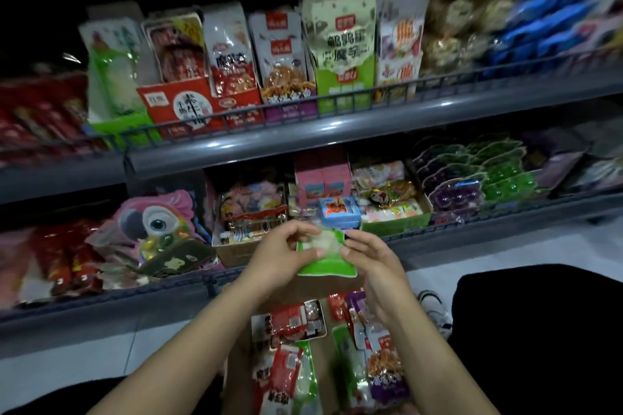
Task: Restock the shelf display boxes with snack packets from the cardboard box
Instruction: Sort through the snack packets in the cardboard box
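Observation:
A green snack packet (325, 254) with a pale clear window is held between both hands in front of the lower shelf. My left hand (285, 251) grips its left edge and my right hand (369, 254) pinches its right edge. Below my forearms lies the cardboard box (241, 357), holding several red, green and purple packets (293, 322). On the upper shelf stand open display boxes: a green one (111, 77) at the left, a red one (183, 104), a purple one (286, 77) and a light green one (342, 44).
A grey wire rail (337, 101) runs along the upper shelf's front. The lower shelf carries a pink parrot-shaped pack (153, 219), a brown carton of packets (249, 212), pink boxes (322, 175) and purple and green jelly packs (472, 175). A dark-clothed knee (539, 330) is at right.

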Tool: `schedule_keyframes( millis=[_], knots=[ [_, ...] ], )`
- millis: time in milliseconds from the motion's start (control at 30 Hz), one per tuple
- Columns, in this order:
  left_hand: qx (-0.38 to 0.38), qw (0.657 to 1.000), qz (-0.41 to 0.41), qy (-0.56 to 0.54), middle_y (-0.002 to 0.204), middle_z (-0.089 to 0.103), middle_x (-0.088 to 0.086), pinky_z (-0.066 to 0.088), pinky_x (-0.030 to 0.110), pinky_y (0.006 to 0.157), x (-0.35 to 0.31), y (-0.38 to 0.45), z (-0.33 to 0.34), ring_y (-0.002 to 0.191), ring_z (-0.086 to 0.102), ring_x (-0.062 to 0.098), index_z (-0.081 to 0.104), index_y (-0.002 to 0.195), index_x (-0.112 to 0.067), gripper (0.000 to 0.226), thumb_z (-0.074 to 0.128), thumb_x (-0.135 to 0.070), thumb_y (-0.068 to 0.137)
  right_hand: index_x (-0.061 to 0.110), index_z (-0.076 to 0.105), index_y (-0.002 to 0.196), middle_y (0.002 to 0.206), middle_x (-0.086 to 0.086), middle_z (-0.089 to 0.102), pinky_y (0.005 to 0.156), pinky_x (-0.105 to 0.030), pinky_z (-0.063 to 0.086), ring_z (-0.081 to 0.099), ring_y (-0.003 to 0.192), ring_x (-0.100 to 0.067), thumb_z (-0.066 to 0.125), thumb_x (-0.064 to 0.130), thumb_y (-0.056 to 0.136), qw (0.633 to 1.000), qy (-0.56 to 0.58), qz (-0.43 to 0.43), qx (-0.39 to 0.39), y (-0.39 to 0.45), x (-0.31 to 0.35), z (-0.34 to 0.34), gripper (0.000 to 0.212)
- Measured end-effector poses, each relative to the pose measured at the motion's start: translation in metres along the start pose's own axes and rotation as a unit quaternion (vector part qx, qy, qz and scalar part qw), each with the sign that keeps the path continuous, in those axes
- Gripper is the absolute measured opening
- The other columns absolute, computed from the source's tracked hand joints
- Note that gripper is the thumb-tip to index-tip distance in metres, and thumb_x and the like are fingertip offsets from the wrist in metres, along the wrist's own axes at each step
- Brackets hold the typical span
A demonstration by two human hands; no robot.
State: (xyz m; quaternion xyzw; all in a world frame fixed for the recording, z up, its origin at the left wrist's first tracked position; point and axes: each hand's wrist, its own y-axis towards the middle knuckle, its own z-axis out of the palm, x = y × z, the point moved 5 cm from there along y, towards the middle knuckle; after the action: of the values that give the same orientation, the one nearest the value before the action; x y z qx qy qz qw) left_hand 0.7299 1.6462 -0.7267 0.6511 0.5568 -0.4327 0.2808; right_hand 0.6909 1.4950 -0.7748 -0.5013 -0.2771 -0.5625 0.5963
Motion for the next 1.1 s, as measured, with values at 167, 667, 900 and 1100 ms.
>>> schedule_keyframes(
  millis=[167,667,900,1100],
  knots=[
    [-0.091,0.995,0.050,0.012,0.118,0.045,-0.004,0.049,0.021,0.083,-0.018,-0.011,-0.024,0.095,0.056,0.011,0.051,0.109,-0.036,0.058,0.080,-0.007,0.069,0.022,0.055,0.117,0.114,0.001,0.058,0.075,-0.031,0.056,0.065,0.090,-0.018,0.067,-0.008,0.077,0.996,-0.053,-0.067,-0.004,-0.012,0.030,0.020,0.052],
    [-0.118,0.945,0.038,-0.304,0.085,0.074,0.005,0.056,0.039,0.073,-0.064,0.016,-0.102,0.077,0.069,0.024,0.065,0.098,-0.014,0.017,0.070,-0.014,0.081,0.014,0.056,0.110,0.082,-0.011,0.064,0.066,-0.028,0.055,0.066,0.077,-0.020,0.068,0.007,0.083,0.964,-0.131,-0.224,0.051,0.012,0.121,0.113,0.030],
    [-0.180,0.932,0.090,-0.302,0.077,0.074,0.000,0.054,0.023,0.054,-0.067,0.027,-0.162,0.067,0.069,0.013,0.065,0.091,-0.013,0.013,0.070,-0.009,0.079,0.012,0.063,0.079,0.076,-0.006,0.064,0.066,-0.025,0.051,0.061,0.071,-0.016,0.069,0.012,0.082,0.936,-0.199,-0.259,0.129,0.037,0.158,0.171,0.007],
    [-0.250,0.911,0.121,-0.306,0.072,0.073,-0.003,0.052,0.021,0.053,-0.056,0.035,-0.212,0.062,0.067,0.009,0.064,0.088,-0.012,0.011,0.069,-0.005,0.080,0.018,0.068,0.089,0.084,0.007,0.072,0.062,-0.013,0.048,0.066,0.072,0.001,0.070,0.016,0.081,0.910,-0.260,-0.260,0.194,0.062,0.194,0.234,0.009]
  ],
)
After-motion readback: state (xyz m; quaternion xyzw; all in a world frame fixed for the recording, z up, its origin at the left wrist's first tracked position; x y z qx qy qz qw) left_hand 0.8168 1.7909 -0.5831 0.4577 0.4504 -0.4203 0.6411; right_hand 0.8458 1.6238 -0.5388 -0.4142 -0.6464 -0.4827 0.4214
